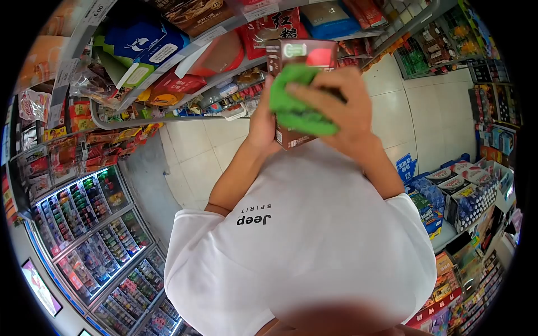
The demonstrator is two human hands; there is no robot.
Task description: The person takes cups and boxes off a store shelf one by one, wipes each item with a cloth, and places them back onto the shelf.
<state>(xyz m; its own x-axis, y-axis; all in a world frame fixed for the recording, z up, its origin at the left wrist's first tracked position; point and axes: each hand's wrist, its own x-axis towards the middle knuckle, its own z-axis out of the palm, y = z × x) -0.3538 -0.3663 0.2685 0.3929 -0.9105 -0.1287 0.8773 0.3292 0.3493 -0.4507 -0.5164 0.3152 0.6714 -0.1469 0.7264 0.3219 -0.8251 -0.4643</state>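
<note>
A brown box (291,140) with a red patch and a pale green label near its top is held up in front of my chest. My left hand (262,124) grips the box along its left side. Bunched in my right hand (353,109) is a green cloth (297,106), which lies against the front of the box and covers much of it. Motion blurs the cloth and the right fingers slightly.
A store shelf (207,39) with bagged and boxed goods runs just beyond my hands. Lit drink coolers (92,235) stand at the left. On the right, stacked cartons and bottles (462,193) sit on a counter. Pale floor tiles (207,145) show between them.
</note>
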